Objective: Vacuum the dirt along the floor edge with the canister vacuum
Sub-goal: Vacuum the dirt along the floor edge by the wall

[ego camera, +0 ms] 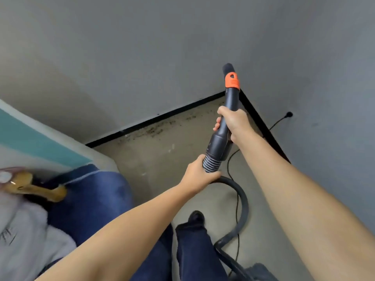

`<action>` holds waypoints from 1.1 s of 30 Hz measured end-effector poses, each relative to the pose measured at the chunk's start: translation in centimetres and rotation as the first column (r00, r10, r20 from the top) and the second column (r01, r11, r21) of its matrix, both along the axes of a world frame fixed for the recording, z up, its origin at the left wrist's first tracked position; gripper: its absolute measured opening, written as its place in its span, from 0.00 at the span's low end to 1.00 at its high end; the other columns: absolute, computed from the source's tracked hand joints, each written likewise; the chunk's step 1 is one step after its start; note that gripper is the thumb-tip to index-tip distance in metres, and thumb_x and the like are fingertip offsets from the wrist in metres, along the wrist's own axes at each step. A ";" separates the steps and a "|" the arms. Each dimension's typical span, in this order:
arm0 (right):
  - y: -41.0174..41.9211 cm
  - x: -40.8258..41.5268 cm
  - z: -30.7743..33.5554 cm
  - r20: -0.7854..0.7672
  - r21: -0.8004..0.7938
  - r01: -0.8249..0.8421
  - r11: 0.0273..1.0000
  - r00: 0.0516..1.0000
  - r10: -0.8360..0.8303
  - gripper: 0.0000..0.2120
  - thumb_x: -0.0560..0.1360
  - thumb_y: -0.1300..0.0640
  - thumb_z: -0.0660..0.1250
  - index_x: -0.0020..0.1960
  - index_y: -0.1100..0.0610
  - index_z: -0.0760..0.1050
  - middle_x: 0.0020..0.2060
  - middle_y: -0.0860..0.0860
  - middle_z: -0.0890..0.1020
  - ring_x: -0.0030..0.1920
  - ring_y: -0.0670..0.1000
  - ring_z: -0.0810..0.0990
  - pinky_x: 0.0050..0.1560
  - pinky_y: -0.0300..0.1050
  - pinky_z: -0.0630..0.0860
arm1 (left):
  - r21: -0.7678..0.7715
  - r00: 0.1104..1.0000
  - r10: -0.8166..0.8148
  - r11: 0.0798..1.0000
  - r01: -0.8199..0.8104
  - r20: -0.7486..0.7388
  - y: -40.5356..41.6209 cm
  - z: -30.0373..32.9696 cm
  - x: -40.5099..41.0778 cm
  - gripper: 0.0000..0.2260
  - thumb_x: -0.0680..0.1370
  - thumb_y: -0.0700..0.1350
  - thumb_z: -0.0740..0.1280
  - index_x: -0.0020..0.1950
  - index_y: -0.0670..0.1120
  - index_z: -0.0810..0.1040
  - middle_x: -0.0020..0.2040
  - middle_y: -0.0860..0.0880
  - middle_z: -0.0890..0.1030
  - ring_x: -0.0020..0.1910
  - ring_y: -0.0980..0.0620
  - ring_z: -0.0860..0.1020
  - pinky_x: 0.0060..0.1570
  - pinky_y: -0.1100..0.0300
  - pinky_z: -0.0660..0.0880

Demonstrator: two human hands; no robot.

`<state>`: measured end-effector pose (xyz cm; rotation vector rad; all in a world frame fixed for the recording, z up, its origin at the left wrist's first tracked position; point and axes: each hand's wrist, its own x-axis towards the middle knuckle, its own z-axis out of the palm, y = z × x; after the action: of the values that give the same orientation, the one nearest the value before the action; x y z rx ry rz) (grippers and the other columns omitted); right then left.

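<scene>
Head view: right hand (233,122) grips vacuum wand (230,98); left hand (199,172) grips ribbed hose (212,164).
Around: dirt (162,128) along black baseboard (154,119); thin cord (235,191) on floor (172,157).
Cut off: canister (257,272).

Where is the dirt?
In the head view, the dirt lies on the floor along the black baseboard, left of the nozzle.
</scene>
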<state>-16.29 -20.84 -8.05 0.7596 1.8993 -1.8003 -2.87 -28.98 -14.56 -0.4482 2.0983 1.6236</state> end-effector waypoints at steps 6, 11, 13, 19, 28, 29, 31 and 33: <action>-3.8 -6.4 -6.5 -0.026 -0.005 -0.148 0.989 0.989 0.148 0.04 0.72 0.65 0.62 0.44 0.60 0.68 0.27 0.54 0.71 0.21 0.50 0.69 0.28 0.41 0.72 | -0.109 0.947 0.318 0.943 -0.313 0.034 0.3 -6.0 -5.0 0.14 0.68 0.51 0.68 0.49 0.48 0.69 0.40 0.49 0.80 0.40 0.47 0.79 0.39 0.54 0.75; -3.9 -10.4 -18.7 0.075 -0.015 -0.277 0.961 0.958 0.277 0.05 0.74 0.64 0.65 0.46 0.61 0.69 0.29 0.55 0.73 0.23 0.51 0.72 0.30 0.43 0.74 | 0.000 0.956 0.265 0.964 -0.267 0.126 -0.1 -16.3 -8.8 0.10 0.68 0.43 0.69 0.36 0.49 0.68 0.32 0.53 0.73 0.33 0.53 0.69 0.35 0.59 0.67; -3.7 -10.7 -24.3 0.144 -0.027 -0.271 0.962 0.952 0.272 0.06 0.75 0.63 0.67 0.47 0.61 0.69 0.30 0.55 0.74 0.25 0.52 0.74 0.33 0.45 0.77 | -0.006 0.954 0.248 0.968 -0.251 0.167 -0.6 -21.2 -8.7 0.10 0.69 0.42 0.69 0.35 0.48 0.67 0.32 0.53 0.72 0.33 0.54 0.68 0.35 0.59 0.66; -8.3 -9.3 -40.6 0.192 0.015 -0.305 0.952 0.936 0.296 0.09 0.74 0.60 0.66 0.51 0.62 0.72 0.30 0.54 0.76 0.29 0.53 0.76 0.38 0.48 0.79 | 0.061 0.930 0.247 0.960 -0.273 0.271 -4.5 -36.2 -7.3 0.05 0.70 0.41 0.71 0.37 0.46 0.76 0.37 0.47 0.80 0.36 0.51 0.77 0.43 0.58 0.74; -14.4 -8.4 -60.0 0.222 -0.068 -0.414 0.908 0.881 0.418 0.05 0.75 0.65 0.64 0.47 0.62 0.67 0.27 0.54 0.72 0.22 0.50 0.71 0.25 0.41 0.73 | 0.134 0.902 0.321 0.919 -0.370 0.288 -8.7 -55.9 -6.1 0.04 0.72 0.40 0.72 0.39 0.43 0.78 0.36 0.46 0.82 0.34 0.51 0.80 0.47 0.57 0.78; -14.8 -8.5 -61.8 0.216 -0.051 -0.425 0.904 0.879 0.425 0.05 0.74 0.65 0.64 0.47 0.62 0.67 0.27 0.54 0.72 0.21 0.50 0.71 0.24 0.41 0.73 | 0.150 0.897 0.346 0.906 -0.395 0.274 -8.6 -57.6 -6.1 0.04 0.71 0.40 0.72 0.40 0.43 0.78 0.36 0.46 0.82 0.35 0.50 0.80 0.48 0.55 0.79; -15.3 -8.1 -65.0 0.215 -0.036 -0.454 0.890 0.866 0.451 0.07 0.73 0.65 0.65 0.49 0.62 0.68 0.25 0.54 0.73 0.19 0.50 0.71 0.24 0.41 0.74 | 0.198 0.889 0.381 0.879 -0.433 0.253 -8.1 -60.5 -5.7 0.05 0.72 0.40 0.72 0.42 0.45 0.76 0.37 0.46 0.81 0.37 0.49 0.80 0.47 0.53 0.78; -15.6 -6.8 -67.0 0.219 -0.041 -0.498 0.866 0.841 0.494 0.06 0.73 0.66 0.65 0.47 0.62 0.69 0.22 0.53 0.72 0.19 0.50 0.71 0.23 0.41 0.73 | 0.218 0.893 0.385 0.874 -0.434 0.234 -7.8 -62.2 -4.8 0.06 0.72 0.41 0.72 0.44 0.46 0.76 0.40 0.47 0.81 0.40 0.49 0.80 0.45 0.54 0.78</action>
<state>-23.09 -36.40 -75.09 0.3964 1.7577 -1.3174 -7.66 -36.75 -76.73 -0.9656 1.6906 1.9783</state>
